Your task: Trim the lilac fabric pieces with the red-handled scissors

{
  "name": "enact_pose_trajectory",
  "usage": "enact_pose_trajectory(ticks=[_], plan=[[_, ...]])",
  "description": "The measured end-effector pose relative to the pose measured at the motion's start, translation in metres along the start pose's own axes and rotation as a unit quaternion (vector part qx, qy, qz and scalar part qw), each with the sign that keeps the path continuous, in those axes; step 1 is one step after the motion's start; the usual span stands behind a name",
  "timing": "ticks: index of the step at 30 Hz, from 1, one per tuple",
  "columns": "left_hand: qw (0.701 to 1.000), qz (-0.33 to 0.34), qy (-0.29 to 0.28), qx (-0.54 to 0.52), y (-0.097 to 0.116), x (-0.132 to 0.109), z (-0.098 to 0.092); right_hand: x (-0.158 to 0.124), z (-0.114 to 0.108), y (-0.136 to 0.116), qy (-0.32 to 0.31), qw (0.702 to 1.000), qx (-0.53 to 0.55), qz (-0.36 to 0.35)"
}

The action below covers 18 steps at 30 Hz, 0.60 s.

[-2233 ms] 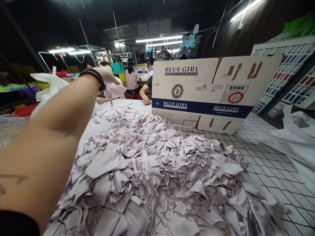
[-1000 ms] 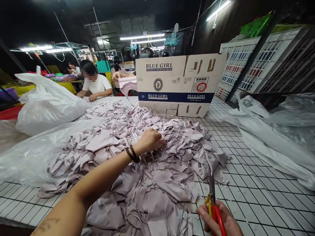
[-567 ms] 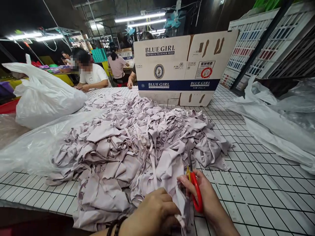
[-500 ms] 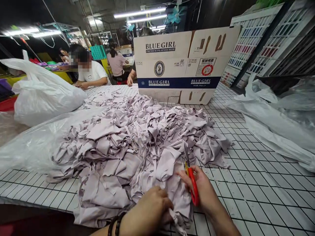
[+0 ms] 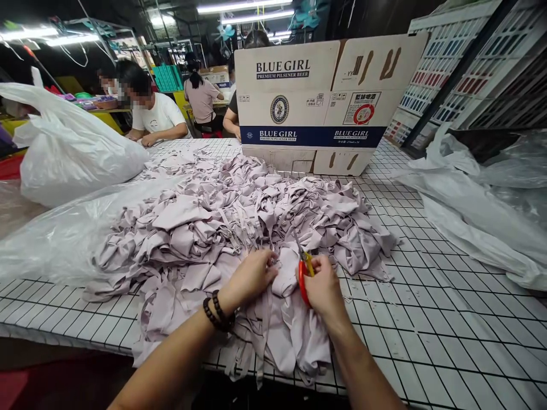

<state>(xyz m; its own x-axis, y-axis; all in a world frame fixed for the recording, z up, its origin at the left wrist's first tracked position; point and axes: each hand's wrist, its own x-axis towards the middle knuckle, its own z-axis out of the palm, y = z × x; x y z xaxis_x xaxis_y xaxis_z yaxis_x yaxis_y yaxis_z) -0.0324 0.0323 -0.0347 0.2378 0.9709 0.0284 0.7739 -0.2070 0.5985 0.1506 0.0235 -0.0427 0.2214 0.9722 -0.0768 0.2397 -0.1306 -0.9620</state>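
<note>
A big heap of pale lilac fabric pieces (image 5: 192,228) with thin straps lies on the table in front of me. My left hand (image 5: 252,276), with dark beaded bracelets at the wrist, reaches into the near middle of the heap, fingers curled and pinching the cloth; the exact fold between them is partly hidden. To its right, my right hand (image 5: 323,285) is closed around scissors (image 5: 303,283) with red handles and a yellow part near the pivot. Their blades point up and to the left, over the fabric. Loose cloth and straps hang at the table's near edge below my hands.
A Blue Girl beer carton (image 5: 294,114) stands behind the heap. Plastic bags lie left (image 5: 81,148) and right (image 5: 470,210) on the grid-patterned table (image 5: 427,319). Across it sits a person in a white shirt (image 5: 160,122); another person's arm (image 5: 231,122) shows beside the carton.
My left hand has moved up and forward from the near edge into the heap. The right hand with the scissors has shifted left and slightly forward, closer to it.
</note>
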Motion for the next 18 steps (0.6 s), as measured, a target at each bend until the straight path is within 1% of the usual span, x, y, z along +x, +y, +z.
enact_pose_trajectory(ticks=[1,3,4,6,7,8,9,10,12,13,14,15,18], plan=[[1.0,-0.006,0.007,0.004,-0.001,0.002,0.001,0.001,-0.004,-0.001,-0.001,1.0,0.015,-0.006],[0.999,-0.013,0.044,0.013,0.0,0.003,-0.002,0.003,-0.021,-0.003,-0.007,0.999,0.05,-0.015],[0.998,-0.003,0.065,0.013,0.004,0.003,-0.004,0.003,-0.032,-0.006,-0.011,0.998,0.065,-0.019],[0.995,0.059,0.081,-0.001,0.015,0.008,-0.006,0.002,-0.054,-0.013,-0.025,0.995,0.096,-0.024],[0.992,0.105,0.072,-0.011,0.022,0.012,-0.006,0.0,-0.064,-0.018,-0.037,0.992,0.114,-0.026],[0.987,0.153,0.048,-0.022,0.03,0.018,-0.005,-0.001,-0.072,-0.023,-0.051,0.99,0.132,-0.028],[0.981,0.19,0.012,-0.034,0.037,0.025,-0.003,-0.003,-0.079,-0.027,-0.065,0.986,0.148,-0.03],[0.975,0.214,-0.033,-0.048,0.044,0.031,-0.002,-0.005,-0.085,-0.031,-0.08,0.983,0.16,-0.033],[0.964,0.224,-0.123,-0.078,0.056,0.041,0.0,-0.007,-0.092,-0.036,-0.1,0.98,0.166,-0.037],[0.96,0.217,-0.151,-0.089,0.059,0.042,0.0,-0.008,-0.096,-0.037,-0.106,0.98,0.163,-0.036],[0.96,0.208,-0.16,-0.093,0.062,0.042,0.0,-0.008,-0.099,-0.038,-0.11,0.98,0.161,-0.034],[0.964,0.201,-0.15,-0.088,0.063,0.04,-0.002,-0.008,-0.102,-0.038,-0.114,0.98,0.162,-0.03],[0.978,0.184,-0.096,-0.03,0.064,0.024,-0.015,-0.002,-0.113,-0.041,-0.13,0.977,0.167,-0.015]])
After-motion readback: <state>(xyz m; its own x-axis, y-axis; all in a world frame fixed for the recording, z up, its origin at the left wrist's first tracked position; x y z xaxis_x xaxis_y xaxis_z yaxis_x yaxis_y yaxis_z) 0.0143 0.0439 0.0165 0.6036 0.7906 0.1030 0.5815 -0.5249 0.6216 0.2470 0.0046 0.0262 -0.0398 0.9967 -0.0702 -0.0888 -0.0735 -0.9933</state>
